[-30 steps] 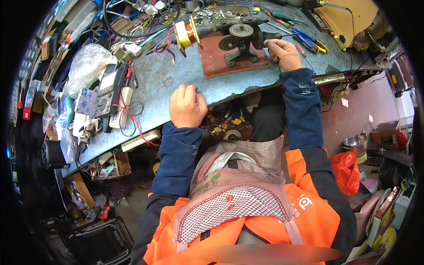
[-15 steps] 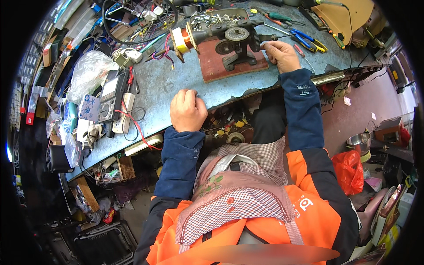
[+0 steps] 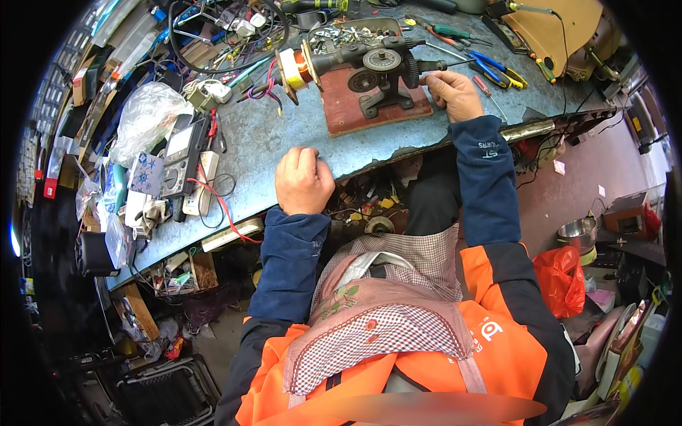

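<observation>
A dark metal hand-cranked coil winder stands on a red-brown board on the blue workbench. On its left shaft sits a bobbin with copper wire and yellow tape, and coloured leads hang from it. My right hand is at the winder's right end, thumb and fingers pinched around what looks like its crank handle, mostly hidden by the fingers. My left hand rests in a loose fist at the bench's front edge, apart from the winder; nothing shows in it.
A tray of small metal parts sits behind the winder. Blue-yellow pliers and screwdrivers lie to the right. A multimeter, a clear plastic bag and red test leads lie to the left.
My right hand stays at the winder's crank end, its fingers shifted slightly. The left fist has not moved on the bench edge; the whole view has shifted a little.
</observation>
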Demonstrator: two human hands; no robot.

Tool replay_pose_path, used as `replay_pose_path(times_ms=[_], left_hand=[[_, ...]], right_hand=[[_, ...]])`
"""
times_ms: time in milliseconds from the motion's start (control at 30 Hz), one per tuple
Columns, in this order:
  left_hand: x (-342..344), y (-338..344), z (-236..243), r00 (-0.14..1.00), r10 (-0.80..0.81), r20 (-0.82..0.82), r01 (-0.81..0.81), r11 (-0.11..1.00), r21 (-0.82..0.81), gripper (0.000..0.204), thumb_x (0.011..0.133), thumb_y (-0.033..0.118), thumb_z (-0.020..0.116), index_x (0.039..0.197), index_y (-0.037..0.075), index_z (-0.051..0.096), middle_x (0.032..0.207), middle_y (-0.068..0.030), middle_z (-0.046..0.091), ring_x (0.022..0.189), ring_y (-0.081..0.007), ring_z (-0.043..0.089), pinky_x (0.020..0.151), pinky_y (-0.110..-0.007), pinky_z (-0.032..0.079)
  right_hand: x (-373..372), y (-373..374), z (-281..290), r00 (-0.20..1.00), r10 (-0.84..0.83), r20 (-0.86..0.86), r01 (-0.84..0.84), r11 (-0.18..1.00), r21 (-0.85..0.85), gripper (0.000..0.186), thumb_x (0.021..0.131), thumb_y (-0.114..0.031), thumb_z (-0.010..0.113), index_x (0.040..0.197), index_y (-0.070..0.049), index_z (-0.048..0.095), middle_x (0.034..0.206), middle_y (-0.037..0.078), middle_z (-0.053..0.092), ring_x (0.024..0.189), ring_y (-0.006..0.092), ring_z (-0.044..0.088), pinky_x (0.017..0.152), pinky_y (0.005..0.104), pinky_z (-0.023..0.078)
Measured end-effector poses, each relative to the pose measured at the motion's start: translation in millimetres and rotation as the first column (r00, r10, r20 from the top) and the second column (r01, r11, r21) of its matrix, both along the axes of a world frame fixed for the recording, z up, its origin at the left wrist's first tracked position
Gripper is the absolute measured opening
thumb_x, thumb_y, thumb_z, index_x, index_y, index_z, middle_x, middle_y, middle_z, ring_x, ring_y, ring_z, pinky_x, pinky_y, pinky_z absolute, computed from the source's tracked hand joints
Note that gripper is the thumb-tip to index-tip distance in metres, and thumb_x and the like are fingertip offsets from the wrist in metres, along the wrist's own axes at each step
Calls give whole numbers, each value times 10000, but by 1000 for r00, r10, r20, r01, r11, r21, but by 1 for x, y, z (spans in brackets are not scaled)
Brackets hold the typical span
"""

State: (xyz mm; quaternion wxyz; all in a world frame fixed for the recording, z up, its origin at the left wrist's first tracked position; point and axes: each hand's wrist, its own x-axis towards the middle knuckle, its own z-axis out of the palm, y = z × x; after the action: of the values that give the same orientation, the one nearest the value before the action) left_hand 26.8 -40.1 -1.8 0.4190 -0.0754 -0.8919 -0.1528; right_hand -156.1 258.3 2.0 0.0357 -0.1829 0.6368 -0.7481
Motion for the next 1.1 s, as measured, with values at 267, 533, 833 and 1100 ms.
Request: replay_pose_path(times_ms=[267, 533, 833, 1100], left_hand=[[3, -2, 0, 1000, 4, -2, -3, 999, 51, 144, 760, -45, 631, 883, 30, 630, 805, -130, 617, 678, -315, 608, 622, -401, 500], [1, -5, -7, 979, -202, -27, 156, 662, 733, 180, 976, 57, 613, 1146, 5, 586, 956, -88, 667, 733, -139, 628, 686, -277, 520], [-21, 27, 3, 738, -616, -276, 299, -69, 952, 233, 1006, 169, 640, 1160, -4, 618, 969, -123, 713, 768, -166, 688, 711, -288, 566], [-20, 24, 6, 765, -624, -158, 169, -41, 985, 119, 984, 127, 669, 1038, 21, 678, 777, -40, 665, 602, -84, 583, 564, -219, 476]], right_hand=[[4, -5, 5, 1000, -13, 14, 13, 1000, 15, 203, 972, -198, 689, 1024, -7, 732, 696, -43, 556, 588, 41, 444, 537, 199, 339], [-2, 0, -4, 1000, -5, -14, 5, 1000, -2, 199, 971, -200, 688, 1035, -20, 745, 709, -50, 567, 604, 36, 447, 535, 202, 333], [19, -10, 12, 961, -109, -255, 66, 983, -172, 457, 929, -108, 719, 1347, -2, 567, 898, 16, 625, 689, 73, 519, 587, 204, 392], [35, -5, 45, 874, -268, -405, 148, 941, -303, 496, 982, -54, 635, 1432, 20, 438, 1025, 109, 658, 763, 151, 632, 661, 281, 522]])
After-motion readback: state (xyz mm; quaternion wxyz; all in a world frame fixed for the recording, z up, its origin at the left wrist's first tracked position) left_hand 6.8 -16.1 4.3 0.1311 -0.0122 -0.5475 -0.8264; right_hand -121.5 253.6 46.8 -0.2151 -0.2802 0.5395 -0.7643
